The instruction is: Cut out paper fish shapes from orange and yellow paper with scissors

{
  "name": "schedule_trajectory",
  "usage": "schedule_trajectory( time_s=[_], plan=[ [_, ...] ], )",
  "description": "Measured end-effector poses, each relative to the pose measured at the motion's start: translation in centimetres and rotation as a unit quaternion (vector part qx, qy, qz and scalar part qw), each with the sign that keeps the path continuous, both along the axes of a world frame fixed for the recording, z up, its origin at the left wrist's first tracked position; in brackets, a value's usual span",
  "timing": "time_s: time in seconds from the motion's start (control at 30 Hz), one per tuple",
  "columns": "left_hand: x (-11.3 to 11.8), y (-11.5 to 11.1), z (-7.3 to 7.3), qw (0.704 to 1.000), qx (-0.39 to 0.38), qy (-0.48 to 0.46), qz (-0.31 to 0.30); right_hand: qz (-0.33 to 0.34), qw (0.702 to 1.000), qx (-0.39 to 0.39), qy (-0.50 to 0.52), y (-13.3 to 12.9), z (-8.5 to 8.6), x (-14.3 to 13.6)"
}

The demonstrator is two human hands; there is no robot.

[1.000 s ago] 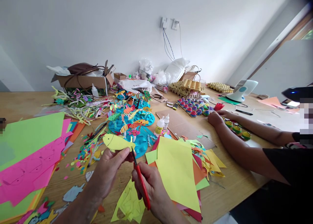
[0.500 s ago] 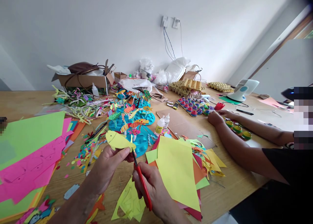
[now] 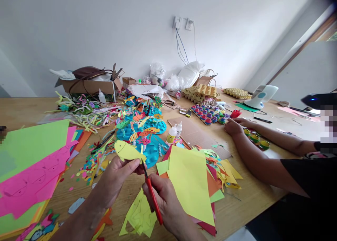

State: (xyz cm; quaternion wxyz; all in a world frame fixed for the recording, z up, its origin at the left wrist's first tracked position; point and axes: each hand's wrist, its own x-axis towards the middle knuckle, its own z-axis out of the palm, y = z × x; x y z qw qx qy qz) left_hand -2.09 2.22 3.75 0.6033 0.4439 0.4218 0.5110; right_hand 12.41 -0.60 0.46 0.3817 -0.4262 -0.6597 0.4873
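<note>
Between the thumb and fingers of my left hand point(image 3: 122, 170) is a yellow paper fish point(image 3: 128, 151) with drawn lines at its head. My right hand point(image 3: 162, 193) is closed round a pair of red-handled scissors point(image 3: 154, 202). The dark blades meet the fish at its tail end. Below my hands, yellow paper scraps point(image 3: 139, 214) with cut-out holes lie on the table. A stack of yellow paper sheets point(image 3: 188, 181) lies just right of my right hand. Behind the fish stand blue-painted bases point(image 3: 152, 151) with several patterned paper fish on them.
Two glue bottles point(image 3: 171, 134) stand behind the paper stack. At left lie green sheets point(image 3: 34, 146) and pink sheets point(image 3: 39, 177) with drawn fish. On the right, a co-worker's hands point(image 3: 234, 126) touch a painted egg tray point(image 3: 259, 139). Pipe cleaners point(image 3: 79, 114) and a cardboard box point(image 3: 89, 88) lie farther back.
The fish and both hands stay almost in place, with the scissor handles shifting very slightly. The co-worker's hands have moved a little over the egg tray.
</note>
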Motion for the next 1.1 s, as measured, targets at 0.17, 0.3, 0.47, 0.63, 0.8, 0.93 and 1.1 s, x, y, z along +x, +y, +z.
schedule_trajectory(
  time_s=[0.17, 0.3, 0.47, 0.63, 0.8, 0.93, 1.1],
  plan=[
    [-0.2, 0.1, -0.1, 1.000, 0.002, 0.000, -0.016, -0.008, 0.999, 0.022, -0.030, 0.0, -0.4, 0.3],
    [-0.3, 0.2, 0.0, 1.000, 0.004, 0.006, -0.025, -0.010, 0.998, 0.035, -0.041, 0.2, 0.0, 0.4],
    [-0.4, 0.1, -0.1, 0.999, 0.001, 0.035, -0.010, -0.012, 0.998, 0.039, -0.052, 0.3, 0.4, 0.5],
    [-0.8, 0.5, 0.1, 0.997, -0.001, -0.013, 0.073, -0.012, 0.996, 0.051, -0.071, 0.4, 0.2, 0.5],
    [-1.6, 1.0, 0.8, 0.995, -0.004, -0.018, 0.101, 0.000, 0.996, 0.038, -0.076, 0.3, 0.0, 0.7],
    [-1.9, 1.2, 0.8, 0.996, -0.004, 0.002, 0.093, 0.019, 0.999, -0.039, 0.011, 0.2, -0.1, 0.7],
    [-1.6, 0.9, 0.8, 0.997, 0.008, 0.042, 0.072, 0.020, 0.986, -0.106, 0.129, 0.3, -0.5, 0.4]
  ],
)
